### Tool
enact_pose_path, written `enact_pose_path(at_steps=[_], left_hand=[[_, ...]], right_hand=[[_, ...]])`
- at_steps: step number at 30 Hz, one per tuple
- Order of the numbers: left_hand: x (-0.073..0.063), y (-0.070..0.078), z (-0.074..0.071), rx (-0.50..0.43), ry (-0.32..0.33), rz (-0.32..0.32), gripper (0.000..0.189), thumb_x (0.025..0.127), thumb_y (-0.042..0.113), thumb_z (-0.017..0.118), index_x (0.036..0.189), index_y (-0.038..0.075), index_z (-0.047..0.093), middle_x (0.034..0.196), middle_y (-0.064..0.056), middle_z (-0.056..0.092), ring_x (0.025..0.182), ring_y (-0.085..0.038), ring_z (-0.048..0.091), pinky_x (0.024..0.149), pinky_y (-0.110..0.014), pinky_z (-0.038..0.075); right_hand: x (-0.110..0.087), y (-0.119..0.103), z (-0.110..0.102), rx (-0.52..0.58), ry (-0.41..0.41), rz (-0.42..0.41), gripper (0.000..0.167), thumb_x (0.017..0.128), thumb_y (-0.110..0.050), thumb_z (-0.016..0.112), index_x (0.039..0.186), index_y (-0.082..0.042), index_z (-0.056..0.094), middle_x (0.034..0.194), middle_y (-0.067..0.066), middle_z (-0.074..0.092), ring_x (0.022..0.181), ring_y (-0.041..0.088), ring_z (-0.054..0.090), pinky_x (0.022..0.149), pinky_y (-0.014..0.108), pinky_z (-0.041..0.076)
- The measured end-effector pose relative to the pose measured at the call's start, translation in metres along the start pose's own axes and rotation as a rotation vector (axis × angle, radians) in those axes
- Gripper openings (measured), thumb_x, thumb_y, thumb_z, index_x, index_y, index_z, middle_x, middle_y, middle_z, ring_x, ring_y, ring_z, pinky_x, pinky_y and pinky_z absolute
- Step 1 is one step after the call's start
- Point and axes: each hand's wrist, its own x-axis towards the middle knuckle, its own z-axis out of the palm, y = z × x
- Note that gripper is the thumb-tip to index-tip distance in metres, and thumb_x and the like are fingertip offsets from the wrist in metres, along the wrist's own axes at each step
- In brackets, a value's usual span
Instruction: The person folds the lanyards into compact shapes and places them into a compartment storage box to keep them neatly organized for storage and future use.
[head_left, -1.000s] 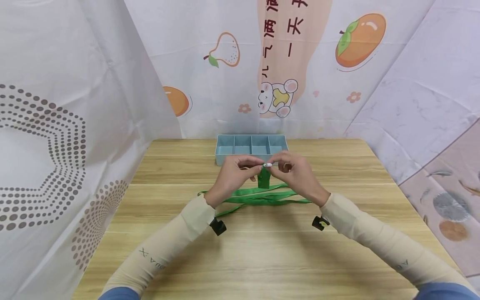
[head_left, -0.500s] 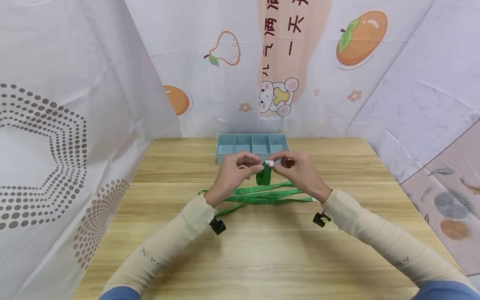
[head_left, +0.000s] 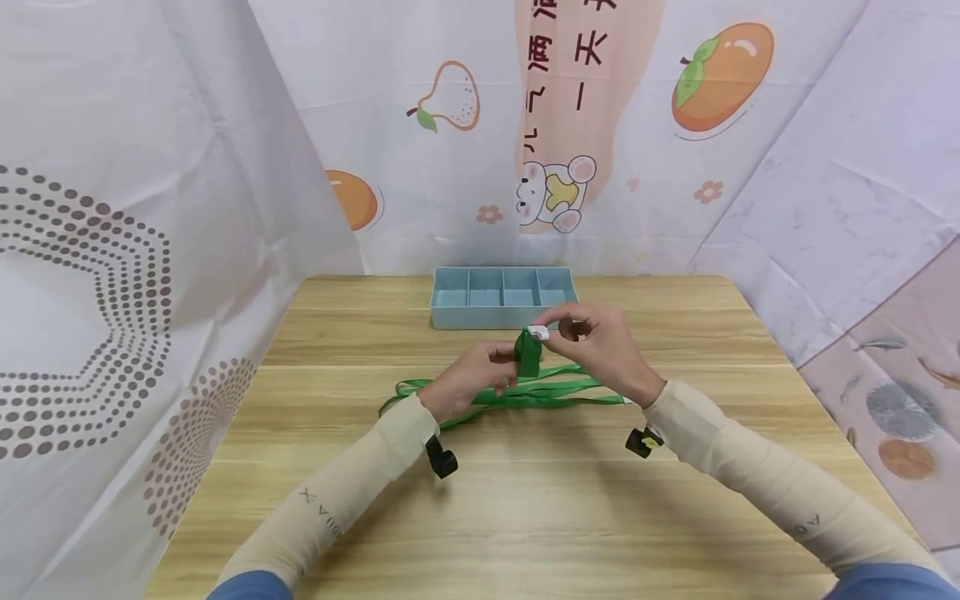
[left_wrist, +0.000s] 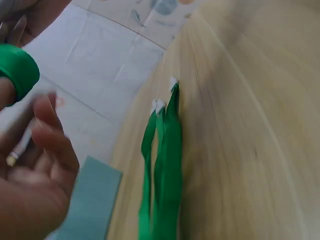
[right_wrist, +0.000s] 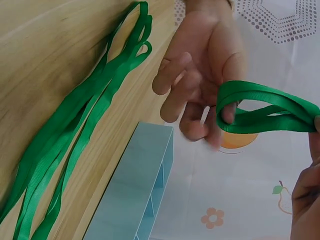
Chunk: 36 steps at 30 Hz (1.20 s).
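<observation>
A green ribbon lanyard (head_left: 528, 354) wound into a loop hangs from its white end piece (head_left: 538, 332). My right hand (head_left: 600, 346) pinches that end between thumb and fingertips; in the right wrist view part of this hand (right_wrist: 307, 200) shows at the right edge. My left hand (head_left: 472, 375) is at the loop's left side, lower than the right. In the right wrist view the left thumb (right_wrist: 230, 65) reaches into the loop (right_wrist: 270, 95), while the other fingers (right_wrist: 172, 107) stay loosely bent and grip nothing. The left wrist view shows the left hand (left_wrist: 40, 185) blurred.
More green lanyards (head_left: 517, 396) lie stretched across the wooden table (head_left: 525, 500) beneath the hands, with white ends (left_wrist: 159, 106) in the left wrist view. A blue-grey tray (head_left: 495, 317) with several compartments stands at the back, before a printed curtain (head_left: 450, 200).
The left hand has let go at the top of the lanyard and moved down beside its loop. The right hand keeps its pinch on the white end, nearly in place.
</observation>
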Motion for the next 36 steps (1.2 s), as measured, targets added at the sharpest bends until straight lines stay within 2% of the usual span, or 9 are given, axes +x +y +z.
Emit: enact_pose_path(at_steps=[4,10,15,17,20,24,29,32,36], left_hand=[[0.001,-0.004,-0.001,-0.201,-0.054,0.001,0.025,0.105,0.007,0.052,0.123,0.0,0.067,0.105,-0.008,0.069,0.067,-0.014,0.05,0.057,-0.028,0.038],[-0.003,-0.005,-0.004,-0.47,-0.085,0.081,0.027,0.103,-0.001,0.047,0.122,0.013,0.06,0.098,-0.002,0.056,0.064,-0.012,0.041,0.059,-0.025,0.035],[-0.006,-0.004,-0.004,-0.519,-0.129,0.197,0.031,0.104,0.0,0.054,0.119,0.024,0.067,0.081,0.005,0.06,0.06,-0.011,0.039,0.056,-0.024,0.035],[-0.007,-0.004,-0.003,-0.513,-0.145,0.225,0.019,0.104,0.009,0.063,0.111,0.023,0.074,0.084,0.005,0.063,0.059,-0.009,0.039,0.055,-0.023,0.035],[-0.008,-0.003,-0.002,-0.489,-0.145,0.242,0.012,0.094,0.024,0.075,0.104,0.02,0.079,0.09,0.005,0.064,0.058,-0.008,0.039,0.056,-0.022,0.034],[-0.009,-0.002,-0.001,-0.418,-0.086,0.238,0.047,0.082,0.035,0.085,0.123,0.016,0.072,0.107,0.0,0.065,0.06,-0.009,0.042,0.055,-0.023,0.034],[-0.009,0.003,-0.002,-0.127,0.024,0.239,0.065,0.091,0.025,0.082,0.148,0.024,0.051,0.142,-0.007,0.053,0.068,-0.017,0.052,0.058,-0.029,0.041],[-0.009,0.01,-0.001,0.142,0.094,0.336,0.057,0.094,0.02,0.079,0.145,0.029,0.056,0.143,-0.003,0.053,0.073,-0.021,0.054,0.061,-0.031,0.045],[-0.008,0.022,0.005,0.414,0.158,0.512,0.04,0.097,0.022,0.075,0.136,0.018,0.068,0.134,0.0,0.057,0.078,-0.025,0.058,0.065,-0.032,0.05]], right_hand=[[-0.003,-0.006,-0.003,0.063,-0.013,-0.042,0.02,0.091,0.01,0.07,0.106,-0.001,0.076,0.068,0.007,0.047,0.06,0.016,0.039,0.055,0.025,0.031],[-0.005,0.017,-0.008,0.153,0.04,-0.023,0.019,0.091,0.008,0.073,0.108,-0.001,0.077,0.065,0.006,0.045,0.057,0.016,0.034,0.054,0.027,0.029],[-0.005,0.027,-0.011,0.191,0.104,0.008,0.016,0.094,-0.003,0.075,0.109,-0.007,0.079,0.061,0.003,0.039,0.055,0.017,0.031,0.053,0.028,0.029],[-0.004,0.029,-0.012,0.196,0.121,0.021,0.014,0.095,-0.008,0.076,0.108,-0.01,0.079,0.061,0.004,0.039,0.056,0.018,0.031,0.053,0.028,0.03],[-0.003,0.027,-0.013,0.175,0.135,0.033,0.013,0.096,-0.015,0.076,0.108,-0.014,0.08,0.062,0.004,0.039,0.056,0.019,0.032,0.052,0.028,0.029],[-0.002,0.02,-0.011,0.121,0.133,0.022,0.013,0.095,-0.013,0.077,0.107,-0.015,0.08,0.061,0.005,0.039,0.054,0.019,0.032,0.05,0.029,0.028],[-0.003,-0.005,-0.008,0.022,0.128,0.023,0.013,0.094,-0.003,0.075,0.106,-0.005,0.078,0.059,0.007,0.037,0.053,0.017,0.032,0.05,0.028,0.027],[-0.002,-0.002,-0.006,-0.041,0.11,0.026,0.012,0.094,-0.003,0.075,0.105,-0.006,0.079,0.057,0.007,0.036,0.052,0.018,0.031,0.05,0.028,0.025],[0.0,0.015,-0.005,-0.099,0.071,0.033,0.012,0.094,-0.007,0.077,0.105,-0.012,0.08,0.058,0.006,0.04,0.052,0.019,0.032,0.051,0.027,0.025]])
